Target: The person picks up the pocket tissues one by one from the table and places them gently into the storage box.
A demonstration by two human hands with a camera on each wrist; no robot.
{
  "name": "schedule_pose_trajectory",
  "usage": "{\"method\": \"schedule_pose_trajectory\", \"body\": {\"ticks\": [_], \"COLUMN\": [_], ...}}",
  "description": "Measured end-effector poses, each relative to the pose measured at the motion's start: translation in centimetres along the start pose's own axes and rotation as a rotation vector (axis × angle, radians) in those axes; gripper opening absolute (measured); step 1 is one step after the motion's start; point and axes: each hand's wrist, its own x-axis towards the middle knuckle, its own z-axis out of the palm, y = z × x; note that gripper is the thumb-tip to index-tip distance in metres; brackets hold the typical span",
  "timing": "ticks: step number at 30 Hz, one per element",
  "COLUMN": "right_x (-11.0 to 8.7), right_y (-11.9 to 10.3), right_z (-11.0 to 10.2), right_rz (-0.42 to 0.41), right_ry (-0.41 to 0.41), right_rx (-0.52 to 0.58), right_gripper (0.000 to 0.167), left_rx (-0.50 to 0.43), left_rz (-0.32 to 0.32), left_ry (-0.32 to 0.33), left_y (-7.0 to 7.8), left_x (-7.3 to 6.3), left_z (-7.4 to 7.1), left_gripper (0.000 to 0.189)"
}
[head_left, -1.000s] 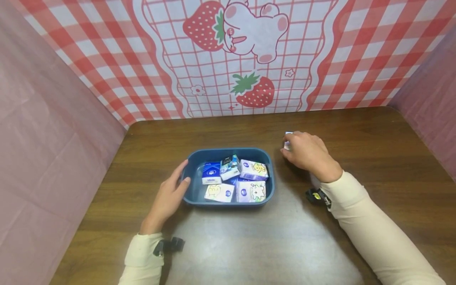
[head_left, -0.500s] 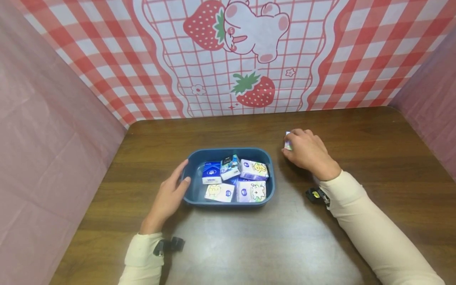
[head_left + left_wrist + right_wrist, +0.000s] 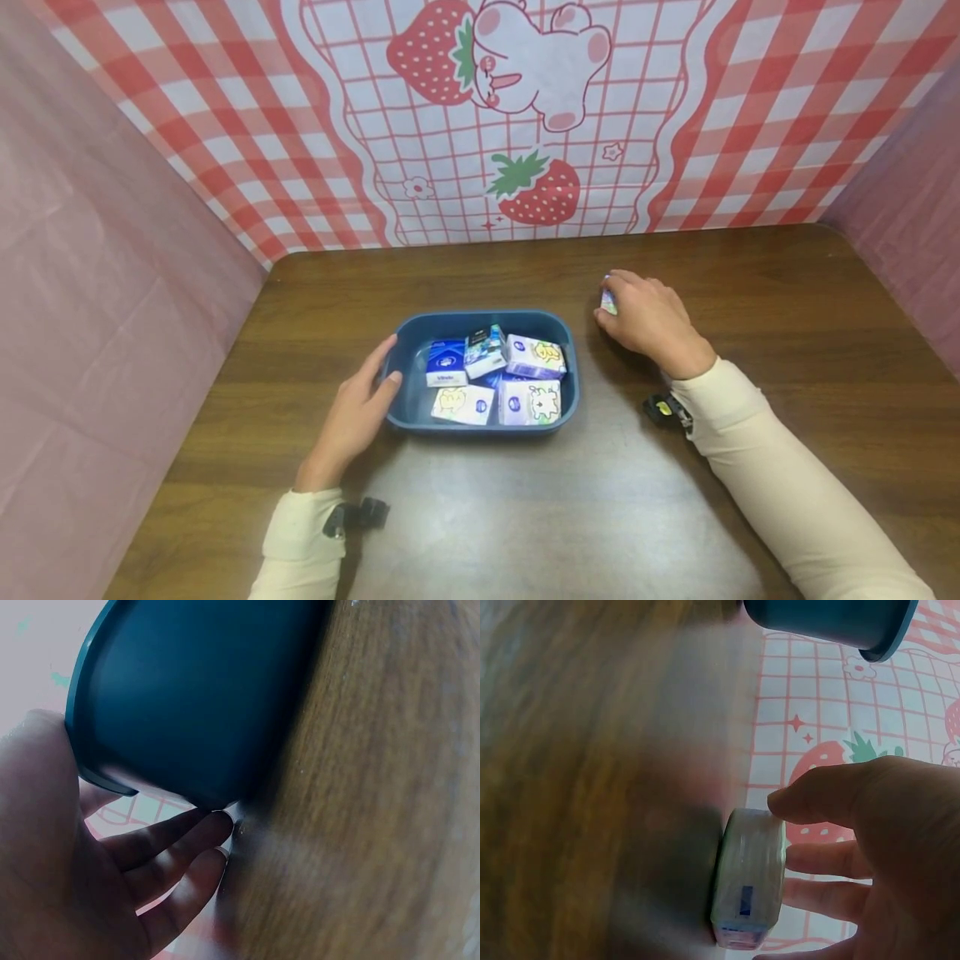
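A blue plastic bin [image 3: 405, 412] holds several tissue packs, among them a blue pack [image 3: 446, 364], a dark patterned pack [image 3: 485, 350] and white-and-purple packs with cartoon animals [image 3: 530, 403]. My left hand [image 3: 351, 417] rests at the bin's left end, thumb and index finger spread along the rim. In the left wrist view, its other fingers lie against the outer wall [image 3: 187, 690], loosely bent. Right of the bin, my right hand [image 3: 648, 321] pinches a small tissue pack [image 3: 748, 877] by its edges. The pack is low at the tabletop, mostly hidden under the hand in the head view.
The brown wooden table [image 3: 315, 292] extends around the bin. A red-and-white checked cloth with strawberries [image 3: 540, 192] hangs along the back edge, and pink cloths [image 3: 112, 275] stand at both sides. Each wrist wears a black camera mount [image 3: 356, 517].
My right hand and its tissue pack have shifted very slightly, and the pack shows a bit more of its colourful face. The left hand and bin stay put.
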Motion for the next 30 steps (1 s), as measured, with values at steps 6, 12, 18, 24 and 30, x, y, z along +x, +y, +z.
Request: {"method": "schedule_pose_trajectory", "body": {"ticks": [6, 12, 18, 24, 30], "right_x": [-0.11, -0.1, -0.11, -0.23, -0.46], "right_y": [0.04, -0.01, 0.03, 0.12, 0.14], "right_z": [-0.11, -0.24, -0.42, -0.47, -0.44], "right_rz": [0.042, 0.069, 0.095, 0.08, 0.063], "right_ry": [-0.027, -0.069, -0.088, -0.086, -0.082], "right_rx": [0.015, 0.015, 0.028, 0.035, 0.024], "right_gripper": [0.05, 0.055, 0.05, 0.049, 0.052], "left_rx": [-0.002, 0.0, -0.005, 0.001, 0.004], "left_rz": [0.005, 0.015, 0.013, 0.007, 0.006], "left_ry": [0.0, 0.003, 0.004, 0.003, 0.001], "left_y": [0.03, -0.02, 0.0, 0.07, 0.09], "left_x": [0.06, 0.13, 0.12, 0.06, -0.03], "left_z": [0.01, 0.03, 0.03, 0.02, -0.01], "left_gripper": [0.054, 0.054, 0.054, 0.054, 0.054]}}
